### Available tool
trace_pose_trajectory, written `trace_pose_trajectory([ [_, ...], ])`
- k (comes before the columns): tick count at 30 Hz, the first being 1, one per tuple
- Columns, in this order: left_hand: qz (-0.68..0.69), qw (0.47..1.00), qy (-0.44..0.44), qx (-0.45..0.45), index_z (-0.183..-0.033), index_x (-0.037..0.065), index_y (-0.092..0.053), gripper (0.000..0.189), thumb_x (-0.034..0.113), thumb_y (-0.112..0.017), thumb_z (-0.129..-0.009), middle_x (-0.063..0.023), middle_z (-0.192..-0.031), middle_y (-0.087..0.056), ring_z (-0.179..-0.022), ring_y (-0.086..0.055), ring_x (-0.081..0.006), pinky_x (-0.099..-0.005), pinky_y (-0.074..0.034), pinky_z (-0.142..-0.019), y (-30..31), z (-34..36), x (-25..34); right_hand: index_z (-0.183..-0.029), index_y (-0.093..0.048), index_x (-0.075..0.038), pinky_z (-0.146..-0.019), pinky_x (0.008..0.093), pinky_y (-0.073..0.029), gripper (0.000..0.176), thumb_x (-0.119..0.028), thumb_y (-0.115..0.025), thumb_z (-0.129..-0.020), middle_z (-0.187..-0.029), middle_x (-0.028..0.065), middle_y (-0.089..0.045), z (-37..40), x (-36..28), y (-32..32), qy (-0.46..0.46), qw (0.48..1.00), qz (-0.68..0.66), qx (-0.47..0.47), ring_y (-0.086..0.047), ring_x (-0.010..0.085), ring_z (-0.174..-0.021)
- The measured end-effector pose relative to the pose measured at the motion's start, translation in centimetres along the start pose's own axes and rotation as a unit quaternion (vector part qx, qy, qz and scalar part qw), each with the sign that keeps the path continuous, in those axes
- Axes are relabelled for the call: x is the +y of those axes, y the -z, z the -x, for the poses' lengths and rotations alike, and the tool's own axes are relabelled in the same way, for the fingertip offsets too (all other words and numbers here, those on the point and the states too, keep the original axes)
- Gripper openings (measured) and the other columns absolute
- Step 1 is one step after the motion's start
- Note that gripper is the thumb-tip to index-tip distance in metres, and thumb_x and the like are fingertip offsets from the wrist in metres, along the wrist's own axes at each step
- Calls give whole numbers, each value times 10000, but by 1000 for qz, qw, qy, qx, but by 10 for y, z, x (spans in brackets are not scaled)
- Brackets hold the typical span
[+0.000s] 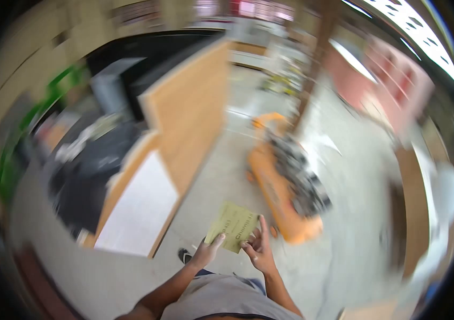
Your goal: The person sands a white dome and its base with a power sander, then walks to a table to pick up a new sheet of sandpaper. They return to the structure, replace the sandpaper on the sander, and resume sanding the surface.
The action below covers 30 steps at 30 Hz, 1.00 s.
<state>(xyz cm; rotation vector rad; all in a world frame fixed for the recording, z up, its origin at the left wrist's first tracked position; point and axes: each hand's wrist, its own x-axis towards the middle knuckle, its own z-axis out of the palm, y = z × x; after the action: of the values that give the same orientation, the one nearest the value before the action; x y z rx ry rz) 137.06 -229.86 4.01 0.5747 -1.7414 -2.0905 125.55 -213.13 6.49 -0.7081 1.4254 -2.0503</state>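
A yellow-green sheet (233, 226) with dark printing, partly legible as "Champ", is held out in front of my body. Its lower left edge is pinched by my left hand (207, 252), thumb on top. My right hand (259, 249) grips the right edge, with the index finger stretched up along the side and the thumb at the lower corner. Both hands are near each other above the floor.
An orange air compressor (277, 186) stands on the floor ahead to the right. A wooden counter (189, 117) is at the left, by black bags (91, 170). A curved wooden piece (416, 208) is at the right, a pink unit (376, 80) farther back.
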Motion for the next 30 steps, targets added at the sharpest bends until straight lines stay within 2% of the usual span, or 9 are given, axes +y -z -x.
trace_pose_trajectory([
  [3, -94, 962, 136, -218, -1409, -63, -570, 432, 265, -542, -1129, -119, -1274, -689, -1128, -637, -184, -343, -515, -996, -99, 22, -37, -1717, 55, -169, -986, 362, -538, 1071, 124, -627, -945, -1632, 189, -388, 95, -18, 83, -34, 982, -40, 180, -612, 241, -1268],
  [6, -56, 892, 171, -415, -1393, -56, -584, 405, 248, -543, -1129, -113, -1270, -683, -1124, -635, -170, -337, -518, -989, -201, 42, -59, -1718, -2, -123, -1015, 367, -533, 1036, 122, -639, -938, -1580, 189, -471, 189, -65, 168, -40, 953, -52, 296, -614, 229, -1280],
  [9, -43, 863, 196, -463, -1295, -64, -643, 316, 178, -582, -1101, -114, -1185, -716, -1069, -679, -164, -322, -539, -959, -310, 52, -53, -1680, -167, 9, -1079, 365, -502, 897, 88, -662, -936, -1499, 180, -565, 269, -119, 225, -22, 900, 18, 435, -616, 239, -1301],
  [16, -159, 744, 205, -616, -1186, -73, -686, 255, 138, -663, -1044, -114, -1060, -757, -947, -736, -167, -287, -561, -888, -489, 53, -121, -1557, -397, 38, -1077, 357, -502, 661, -1, -694, -968, -1373, 157, -659, 379, -120, 301, 59, 818, -43, 570, -623, 213, -1277],
  [19, -173, 743, 177, -622, -1163, -71, -708, 257, 146, -684, -1028, -117, -1058, -763, -939, -737, -164, -285, -565, -865, -559, 56, -162, -1460, -512, 29, -992, 336, -547, 515, -48, -697, -985, -1313, 147, -687, 412, -103, 356, -16, 802, -59, 595, -670, 208, -1179],
  [21, -211, 731, 165, -627, -1173, -54, -722, 270, 165, -694, -1019, -90, -1034, -774, -912, -716, -139, -294, -560, -842, -619, 59, -172, -1400, -578, 17, -898, 332, -581, 418, -95, -683, -1012, -1209, 140, -727, 433, -110, 405, -143, 817, -24, 558, -714, 203, -1057],
  [24, -236, 670, 174, -682, -1166, -49, -729, 289, 194, -704, -1011, -68, -1016, -782, -891, -703, -127, -304, -555, -821, -702, 51, -228, -1331, -635, 16, -836, 344, -602, 331, -118, -667, -1031, -1074, 131, -758, 457, -118, 487, -142, 779, 32, 610, -740, 202, -933],
  [27, -291, 604, 159, -725, -1157, -40, -734, 306, 217, -725, -990, -77, -1001, -789, -871, -698, -135, -307, -549, -813, -815, 51, -228, -1311, -653, 19, -820, 341, -610, 304, -111, -657, -1037, -1018, 130, -767, 475, -152, 570, -176, 734, 87, 650, -748, 193, -868],
  [30, -223, 600, 110, -760, -1163, -18, -739, 315, 240, -726, -983, -92, -978, -791, -838, -687, -140, -312, -542, -783, -937, 58, -228, -1273, -655, 54, -849, 330, -620, 257, -67, -630, -1047, -1079, 153, -754, 491, -197, 639, -158, 715, 62, 679, -755, 210, -938],
])
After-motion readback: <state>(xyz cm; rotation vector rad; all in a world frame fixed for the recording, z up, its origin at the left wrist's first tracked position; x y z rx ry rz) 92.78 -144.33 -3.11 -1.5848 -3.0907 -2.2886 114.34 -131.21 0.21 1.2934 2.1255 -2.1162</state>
